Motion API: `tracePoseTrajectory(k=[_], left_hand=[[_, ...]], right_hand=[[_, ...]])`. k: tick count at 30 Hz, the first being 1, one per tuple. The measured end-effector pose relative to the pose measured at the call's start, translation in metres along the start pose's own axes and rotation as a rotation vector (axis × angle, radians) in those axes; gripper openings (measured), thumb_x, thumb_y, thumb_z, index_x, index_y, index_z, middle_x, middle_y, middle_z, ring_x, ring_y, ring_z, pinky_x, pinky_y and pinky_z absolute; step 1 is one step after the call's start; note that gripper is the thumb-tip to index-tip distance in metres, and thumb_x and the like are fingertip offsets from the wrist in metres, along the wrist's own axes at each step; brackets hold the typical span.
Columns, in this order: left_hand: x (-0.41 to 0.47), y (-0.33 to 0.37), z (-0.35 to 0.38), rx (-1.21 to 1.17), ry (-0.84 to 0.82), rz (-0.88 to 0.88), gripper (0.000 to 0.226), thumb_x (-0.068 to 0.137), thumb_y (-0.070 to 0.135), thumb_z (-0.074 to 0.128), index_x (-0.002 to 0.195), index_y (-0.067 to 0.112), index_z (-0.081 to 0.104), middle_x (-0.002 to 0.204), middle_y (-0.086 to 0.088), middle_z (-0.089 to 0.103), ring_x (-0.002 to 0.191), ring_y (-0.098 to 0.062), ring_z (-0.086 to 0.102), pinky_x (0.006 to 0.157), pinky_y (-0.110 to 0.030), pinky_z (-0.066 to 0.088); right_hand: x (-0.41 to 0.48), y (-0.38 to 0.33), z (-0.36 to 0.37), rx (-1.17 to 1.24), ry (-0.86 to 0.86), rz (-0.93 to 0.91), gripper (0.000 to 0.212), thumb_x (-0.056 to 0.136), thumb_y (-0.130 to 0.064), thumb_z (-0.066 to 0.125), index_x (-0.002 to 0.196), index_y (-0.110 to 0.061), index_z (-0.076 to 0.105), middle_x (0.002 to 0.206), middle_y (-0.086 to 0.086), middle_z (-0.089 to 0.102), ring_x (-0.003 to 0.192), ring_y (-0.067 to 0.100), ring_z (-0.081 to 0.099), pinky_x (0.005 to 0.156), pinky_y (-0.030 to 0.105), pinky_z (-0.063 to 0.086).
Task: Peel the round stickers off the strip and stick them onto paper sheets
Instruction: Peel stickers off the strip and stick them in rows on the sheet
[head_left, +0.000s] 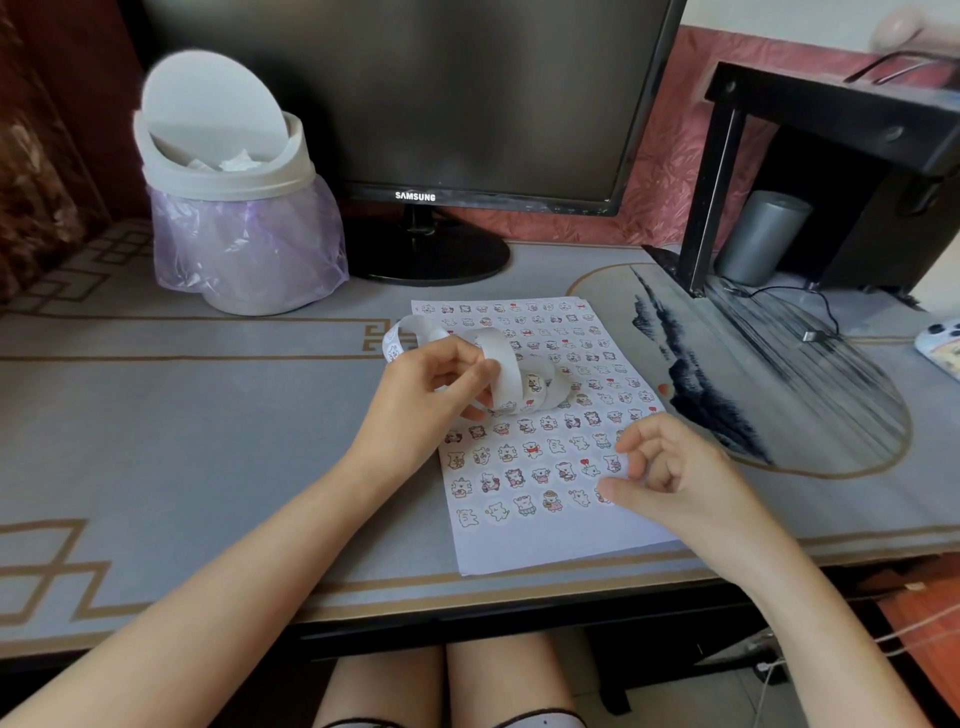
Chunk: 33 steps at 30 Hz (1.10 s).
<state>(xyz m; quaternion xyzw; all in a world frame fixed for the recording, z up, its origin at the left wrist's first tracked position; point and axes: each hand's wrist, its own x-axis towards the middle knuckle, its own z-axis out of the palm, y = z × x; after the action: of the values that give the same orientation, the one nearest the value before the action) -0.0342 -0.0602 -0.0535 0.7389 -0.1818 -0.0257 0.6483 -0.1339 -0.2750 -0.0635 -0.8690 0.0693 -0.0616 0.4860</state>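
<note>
Our left hand (431, 384) pinches the strip (498, 364) between thumb and curled fingers and holds it up just above the far half of the paper sheet (519, 545). Its loose coils spill out to both sides of the grip. Our right hand (670, 478) hovers at the sheet's right edge, thumb and forefinger parted and the other fingers loosely curled. We see no sticker between them, though a small one on a fingertip would be hard to make out.

The strip looks feather-light, thin and springy. We judge it will curl back and twist unless it is held close to the sticker being lifted, so the grip belongs right beside that sticker, with the backing bent to raise an edge. Each sticker is probably flimsy and tacky, best taken by its rim with a fingernail so that it does not fold onto itself.

The sheet lies flat near the front edge of the counter (208, 415), right of its middle, with rows of round stickers (524, 504) covering most of it. A bare margin runs along its near end. It is light enough to slide when pressed.

A lidded bin (234, 208) stands toward the back left corner, and a monitor (415, 104) stands at the back edge.
</note>
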Motion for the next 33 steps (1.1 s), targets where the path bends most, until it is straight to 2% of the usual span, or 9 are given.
tracePoseTrajectory(k=[2,7,13,19,24,27,33], left_hand=[[0.0,0.0,0.0,0.002,0.001,-0.001,0.015,0.093,0.012,0.058,0.084,0.003,0.064,0.084,-0.017,0.069,0.07,-0.013,0.065,0.066,-0.022,0.056],[0.0,0.001,0.001,-0.005,0.002,-0.002,0.014,0.093,0.012,0.058,0.083,0.003,0.064,0.083,-0.017,0.068,0.068,-0.011,0.064,0.065,-0.02,0.055],[0.001,0.0,0.001,0.003,0.008,-0.001,0.015,0.093,0.012,0.058,0.083,0.002,0.064,0.082,-0.017,0.069,0.069,-0.013,0.065,0.064,-0.021,0.055],[0.001,0.0,0.001,-0.006,0.006,0.0,0.015,0.093,0.012,0.057,0.083,0.002,0.063,0.082,-0.02,0.069,0.071,-0.014,0.065,0.065,-0.022,0.055],[0.0,0.0,0.001,-0.01,0.007,-0.001,0.016,0.093,0.012,0.057,0.083,0.002,0.063,0.081,-0.02,0.068,0.07,-0.014,0.064,0.065,-0.023,0.056],[0.0,0.0,0.001,-0.011,0.005,-0.001,0.016,0.093,0.013,0.057,0.083,0.003,0.063,0.082,-0.019,0.069,0.07,-0.014,0.065,0.065,-0.022,0.055],[0.0,0.001,0.0,-0.017,0.009,0.012,0.016,0.094,0.013,0.056,0.083,0.004,0.063,0.079,-0.016,0.069,0.07,-0.013,0.065,0.065,-0.023,0.056]], right_hand=[[0.0,0.0,0.0,-0.017,-0.01,-0.005,0.028,0.074,-0.01,0.077,0.085,-0.027,0.058,0.075,-0.005,0.053,0.052,0.003,0.042,0.062,0.023,0.039],[0.001,0.002,0.0,-0.054,0.009,-0.005,0.02,0.08,-0.011,0.072,0.083,-0.027,0.06,0.075,-0.006,0.055,0.05,0.001,0.043,0.061,0.024,0.037],[0.002,0.001,0.008,-0.031,0.066,0.03,0.024,0.072,-0.025,0.08,0.085,-0.026,0.06,0.073,-0.007,0.055,0.049,-0.001,0.043,0.061,0.026,0.038],[0.003,0.004,0.006,-0.03,0.096,0.009,0.018,0.078,-0.014,0.074,0.082,-0.026,0.061,0.071,-0.006,0.055,0.047,0.002,0.042,0.057,0.022,0.032],[-0.001,0.001,0.001,-0.011,-0.012,0.035,0.029,0.07,-0.017,0.081,0.088,-0.028,0.061,0.078,-0.006,0.057,0.051,0.004,0.041,0.062,0.023,0.038],[-0.001,0.001,-0.004,-0.031,-0.057,0.025,0.029,0.074,-0.011,0.078,0.089,-0.028,0.061,0.081,-0.006,0.058,0.053,0.004,0.042,0.063,0.024,0.038],[0.003,-0.003,-0.004,0.0,-0.024,0.016,0.022,0.08,-0.005,0.07,0.086,-0.025,0.063,0.079,-0.002,0.061,0.059,0.011,0.05,0.063,0.028,0.045]])
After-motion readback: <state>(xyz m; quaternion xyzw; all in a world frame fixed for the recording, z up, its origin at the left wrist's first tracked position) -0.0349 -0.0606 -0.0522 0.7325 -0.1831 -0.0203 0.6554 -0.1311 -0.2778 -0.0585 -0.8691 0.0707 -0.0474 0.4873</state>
